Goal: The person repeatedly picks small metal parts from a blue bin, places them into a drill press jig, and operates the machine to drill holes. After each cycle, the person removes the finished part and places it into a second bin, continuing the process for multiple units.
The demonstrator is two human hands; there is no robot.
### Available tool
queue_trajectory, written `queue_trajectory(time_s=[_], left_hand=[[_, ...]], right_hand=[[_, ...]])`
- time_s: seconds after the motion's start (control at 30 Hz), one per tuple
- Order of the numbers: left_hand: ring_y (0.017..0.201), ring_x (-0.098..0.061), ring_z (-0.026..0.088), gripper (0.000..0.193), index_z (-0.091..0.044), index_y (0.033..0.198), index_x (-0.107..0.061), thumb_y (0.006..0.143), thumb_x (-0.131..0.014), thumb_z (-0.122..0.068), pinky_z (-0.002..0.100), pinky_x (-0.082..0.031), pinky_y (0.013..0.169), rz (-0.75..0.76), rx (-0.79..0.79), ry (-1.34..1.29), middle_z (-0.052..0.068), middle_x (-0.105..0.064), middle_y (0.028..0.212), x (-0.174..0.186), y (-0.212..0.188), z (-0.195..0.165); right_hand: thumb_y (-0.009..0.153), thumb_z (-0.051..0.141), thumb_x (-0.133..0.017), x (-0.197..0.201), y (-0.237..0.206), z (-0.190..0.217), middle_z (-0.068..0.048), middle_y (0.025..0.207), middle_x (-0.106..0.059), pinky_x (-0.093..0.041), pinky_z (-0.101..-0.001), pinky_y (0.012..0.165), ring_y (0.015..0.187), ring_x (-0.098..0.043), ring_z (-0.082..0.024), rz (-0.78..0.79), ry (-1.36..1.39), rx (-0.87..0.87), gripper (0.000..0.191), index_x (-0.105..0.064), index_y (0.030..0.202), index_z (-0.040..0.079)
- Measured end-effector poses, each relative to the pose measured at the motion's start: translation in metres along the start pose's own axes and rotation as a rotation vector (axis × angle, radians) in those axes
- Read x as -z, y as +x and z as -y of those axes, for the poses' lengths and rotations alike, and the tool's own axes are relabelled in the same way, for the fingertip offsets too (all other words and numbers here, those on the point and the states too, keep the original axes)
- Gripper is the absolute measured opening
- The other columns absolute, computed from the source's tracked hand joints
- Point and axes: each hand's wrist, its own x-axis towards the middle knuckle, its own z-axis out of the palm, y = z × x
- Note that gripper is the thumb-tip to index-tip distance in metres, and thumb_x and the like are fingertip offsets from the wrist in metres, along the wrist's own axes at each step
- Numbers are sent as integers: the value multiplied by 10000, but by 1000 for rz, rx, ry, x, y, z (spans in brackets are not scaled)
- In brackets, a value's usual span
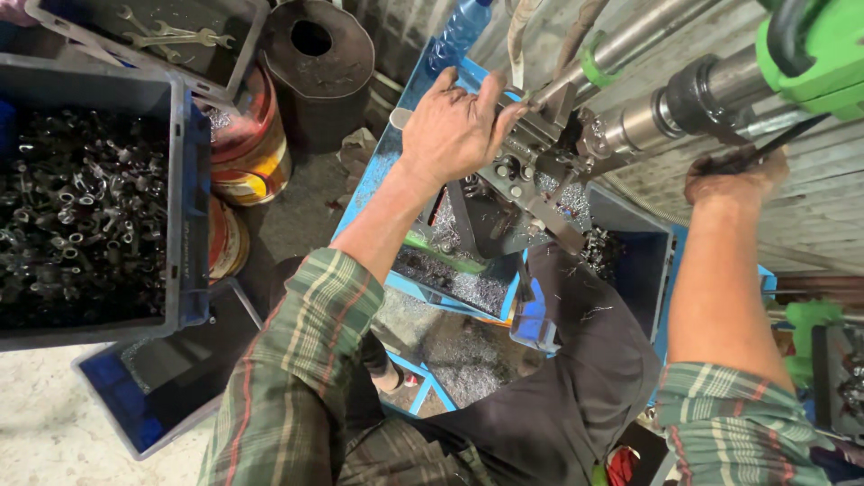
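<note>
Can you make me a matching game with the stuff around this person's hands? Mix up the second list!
Things:
1. left hand
2. right hand
3. grey crate
4. water bottle

Places:
A. full of small dark metal parts
B. on the metal clamp under the drill spindle
C. gripping a black lever
D. standing at the top, behind the blue tray

Pairs: 1-B, 2-C, 3-A, 4-D

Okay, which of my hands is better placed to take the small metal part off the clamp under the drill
Left, likely. Your left hand already rests on the clamp fixture, its fingers at the part beneath the drill spindle. Your right hand is off to the side, wrapped around the black lever.
</note>
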Motion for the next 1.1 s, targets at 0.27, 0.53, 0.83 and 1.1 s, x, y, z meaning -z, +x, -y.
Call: queue_trajectory(time_s=[0.27,0.53,0.83,1.1], left_hand=[[618,-659,349,413,-19,1147,-546,1093,-557,-428,508,-487,995,55,26,2,118,-600,560,-1,0,-1],[636,-670,349,411,-14,1153,-540,1093,-543,-421,511,-479,994,47,29,-17,120,-617,575,1,1,0],[641,-674,348,435,-1,1193,-542,1087,-547,-423,501,-480,996,52,37,-1,131,-628,588,-1,1,0],[646,-678,343,422,4,1209,-544,1095,-554,-403,492,-489,994,31,30,10,132,-638,604,-2,0,1]], right_hand=[[831,505,-609,-5,2,4,30,826,-703,-462,-341,637,727,-607,-128,1,3,-59,344,-706,960,202],[847,519,-577,-10,2,3,60,885,-746,-406,-319,602,712,-625,-104,88,-6,-9,363,-730,989,222],[883,620,-499,-15,7,5,73,1005,-794,-408,-311,627,796,-688,-103,117,-10,-4,507,-750,1086,229],[902,538,-509,-23,-2,5,55,1002,-809,-405,-301,577,750,-719,-119,131,25,1,462,-764,1091,203]])
